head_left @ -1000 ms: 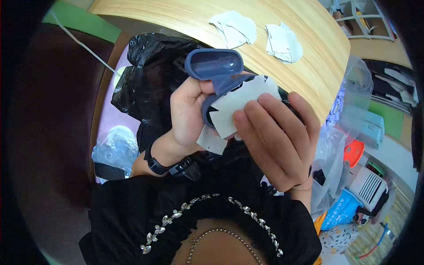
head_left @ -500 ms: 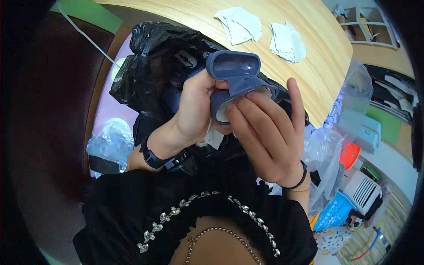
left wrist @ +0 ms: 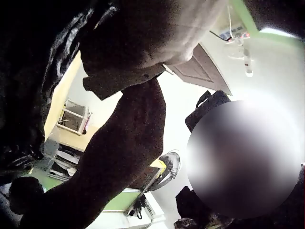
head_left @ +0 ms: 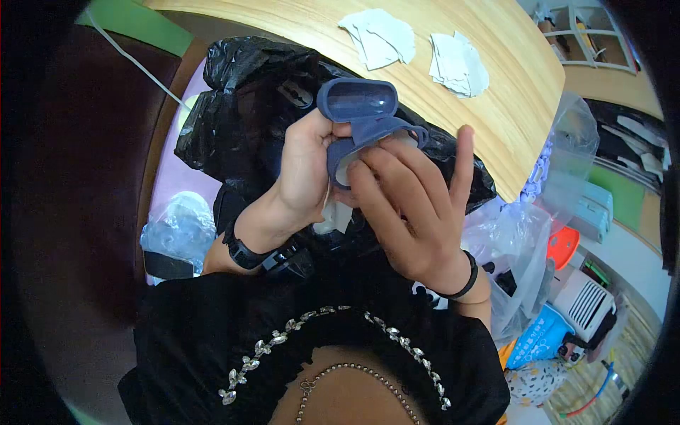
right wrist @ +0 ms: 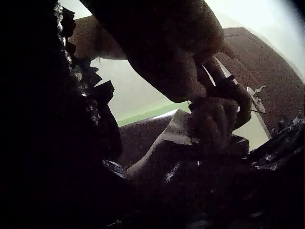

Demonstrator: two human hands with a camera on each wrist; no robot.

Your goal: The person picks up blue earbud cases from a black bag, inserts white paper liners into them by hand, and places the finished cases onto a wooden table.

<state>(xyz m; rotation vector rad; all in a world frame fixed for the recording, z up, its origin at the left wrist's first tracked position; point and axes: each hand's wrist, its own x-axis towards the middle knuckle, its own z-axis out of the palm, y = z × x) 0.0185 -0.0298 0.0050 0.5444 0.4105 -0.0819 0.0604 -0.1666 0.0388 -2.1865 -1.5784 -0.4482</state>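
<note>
**White card now almost wholly inside the blue case**

Centre of the head view: two bare hands work close together over a crumpled black plastic bag (head_left: pixel 241 120) in the person's lap. The left hand (head_left: pixel 301 173) curls round a soft blue-grey silicone case (head_left: pixel 361 124), thumb on its hinge strap, holding it with the open lid turned up toward the top of the frame. The right hand (head_left: pixel 411 212) lies over the lower half of the case, its fingers (head_left: pixel 386 177) laid across the mouth and pressing there; the little finger sticks up free at the right.

A second ago a white zigzag-edged paper card lay broad and plain across the front of the case under the right fingers. Half a second ago only a sliver showed. Now just a pale patch of the card (head_left: pixel 345 168) shows inside the case's opening (a second white scrap (head_left: pixel 333 216) hangs below the left palm). The case has also drifted slightly left and lower in the frame. I judge the card is nearly seated, with the lid not yet closed.

Upper right, on the wooden tabletop (head_left: pixel 510 106), lie two piles of similar white cards (head_left: pixel 418 46). Clear plastic bags (head_left: pixel 524 234) sit at the right edge.

The wrist views are too dark to add anything.
</note>
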